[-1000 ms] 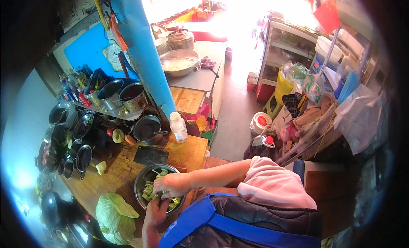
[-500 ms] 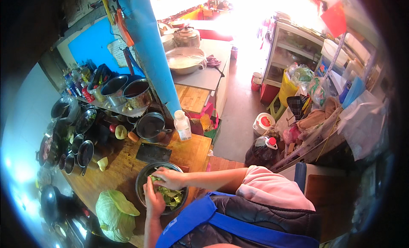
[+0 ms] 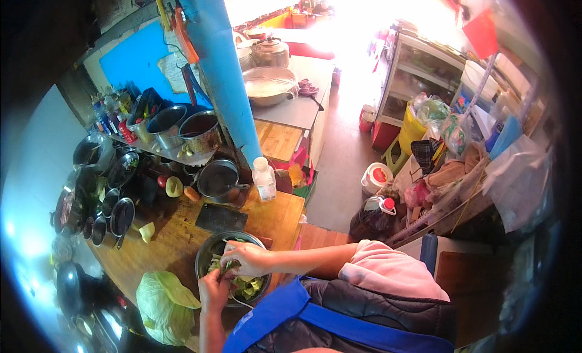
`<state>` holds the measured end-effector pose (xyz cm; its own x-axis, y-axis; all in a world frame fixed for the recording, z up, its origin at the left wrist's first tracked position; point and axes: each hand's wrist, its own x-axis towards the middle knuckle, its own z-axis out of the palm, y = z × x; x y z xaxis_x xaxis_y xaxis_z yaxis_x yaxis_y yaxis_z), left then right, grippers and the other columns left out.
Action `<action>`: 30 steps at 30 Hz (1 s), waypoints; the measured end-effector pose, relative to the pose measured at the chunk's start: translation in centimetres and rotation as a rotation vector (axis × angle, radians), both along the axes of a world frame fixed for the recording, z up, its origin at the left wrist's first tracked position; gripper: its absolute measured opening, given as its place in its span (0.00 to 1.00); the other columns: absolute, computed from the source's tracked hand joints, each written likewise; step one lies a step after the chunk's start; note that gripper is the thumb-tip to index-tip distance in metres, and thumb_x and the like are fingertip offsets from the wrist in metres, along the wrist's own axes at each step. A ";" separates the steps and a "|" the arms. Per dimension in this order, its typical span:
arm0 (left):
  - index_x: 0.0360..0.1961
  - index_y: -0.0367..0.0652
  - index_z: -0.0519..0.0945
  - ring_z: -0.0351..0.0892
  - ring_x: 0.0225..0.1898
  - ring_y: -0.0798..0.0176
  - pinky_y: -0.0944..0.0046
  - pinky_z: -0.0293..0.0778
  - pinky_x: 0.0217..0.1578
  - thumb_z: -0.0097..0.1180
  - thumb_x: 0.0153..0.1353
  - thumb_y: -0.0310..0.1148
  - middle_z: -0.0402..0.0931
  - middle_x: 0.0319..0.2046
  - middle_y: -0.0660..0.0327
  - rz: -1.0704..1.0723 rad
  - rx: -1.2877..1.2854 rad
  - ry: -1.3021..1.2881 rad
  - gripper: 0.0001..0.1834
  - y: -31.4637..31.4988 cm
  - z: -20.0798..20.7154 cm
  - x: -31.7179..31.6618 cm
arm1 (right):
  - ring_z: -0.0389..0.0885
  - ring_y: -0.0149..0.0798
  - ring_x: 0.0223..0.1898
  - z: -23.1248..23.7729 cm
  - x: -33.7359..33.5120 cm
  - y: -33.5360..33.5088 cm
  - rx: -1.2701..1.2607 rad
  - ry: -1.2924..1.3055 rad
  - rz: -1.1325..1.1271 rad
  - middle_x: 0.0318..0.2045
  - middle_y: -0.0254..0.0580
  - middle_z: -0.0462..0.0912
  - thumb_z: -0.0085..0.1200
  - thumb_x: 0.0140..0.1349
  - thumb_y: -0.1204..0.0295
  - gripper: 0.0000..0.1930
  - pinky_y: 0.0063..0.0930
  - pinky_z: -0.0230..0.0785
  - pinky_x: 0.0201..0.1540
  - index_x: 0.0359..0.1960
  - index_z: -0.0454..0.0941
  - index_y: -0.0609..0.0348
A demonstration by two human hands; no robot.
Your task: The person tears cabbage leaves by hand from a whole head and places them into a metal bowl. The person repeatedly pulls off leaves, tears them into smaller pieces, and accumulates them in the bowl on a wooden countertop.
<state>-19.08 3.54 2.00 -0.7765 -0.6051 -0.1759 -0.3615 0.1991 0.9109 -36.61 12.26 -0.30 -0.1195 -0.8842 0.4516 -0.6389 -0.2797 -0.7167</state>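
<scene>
Head view: shows green leaf pieces (image 3: 247, 286) in metal bowl (image 3: 201, 262), on wooden table (image 3: 167, 250). Over bowl, with right hand (image 3: 248, 258) and left hand (image 3: 214, 290) together, fingers curled nearly closed, pinching a leaf bit between them; can't tell each finger's exact grip. Just left of bowl: big pale-green cabbage (image 3: 162, 307). Beyond bowl: dark flat slab (image 3: 221, 218), then white bottle (image 3: 264, 180), dark pan (image 3: 217, 178) to its left.

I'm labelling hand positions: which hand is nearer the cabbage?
Left. The left hand is beside the cabbage, apart from it; the right hand is farther off, over the bowl.
</scene>
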 end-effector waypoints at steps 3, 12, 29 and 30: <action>0.29 0.35 0.80 0.81 0.21 0.64 0.65 0.72 0.23 0.57 0.66 0.31 0.78 0.18 0.58 -0.040 -0.360 0.008 0.11 0.7 0.4 0.1 | 0.83 0.47 0.35 -0.6 -0.1 -0.4 0.152 -0.301 0.085 0.33 0.46 0.84 0.62 0.56 0.72 0.09 0.34 0.75 0.40 0.39 0.84 0.56; 0.39 0.34 0.81 0.80 0.33 0.44 0.53 0.75 0.34 0.55 0.68 0.29 0.79 0.30 0.48 0.195 -0.723 0.245 0.08 1.0 -0.9 -1.7 | 0.83 0.35 0.39 -2.3 -3.4 -1.0 0.240 -0.512 -0.180 0.39 0.40 0.85 0.56 0.67 0.70 0.10 0.31 0.74 0.46 0.45 0.83 0.60; 0.35 0.41 0.84 0.75 0.54 0.48 0.51 0.70 0.56 0.68 0.45 0.26 0.77 0.51 0.55 0.376 -0.900 0.137 0.12 1.5 0.3 8.2 | 0.80 0.53 0.48 1.9 1.7 -4.7 0.003 0.112 0.000 0.44 0.50 0.83 0.63 0.56 0.72 0.10 0.41 0.72 0.52 0.39 0.82 0.61; 0.36 0.41 0.83 0.75 0.53 0.48 0.51 0.70 0.55 0.68 0.45 0.25 0.78 0.50 0.55 0.455 -0.986 0.137 0.14 1.2 0.8 9.9 | 0.80 0.53 0.48 2.3 3.1 -5.8 -0.007 0.126 0.040 0.43 0.49 0.83 0.63 0.56 0.71 0.10 0.41 0.72 0.52 0.39 0.82 0.61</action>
<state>-9.15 4.71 2.84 -0.4205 -0.6677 0.6143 -0.4940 0.7364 0.4623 -33.55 6.49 1.96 -0.0260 -0.8837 0.4673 -0.7115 -0.3120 -0.6296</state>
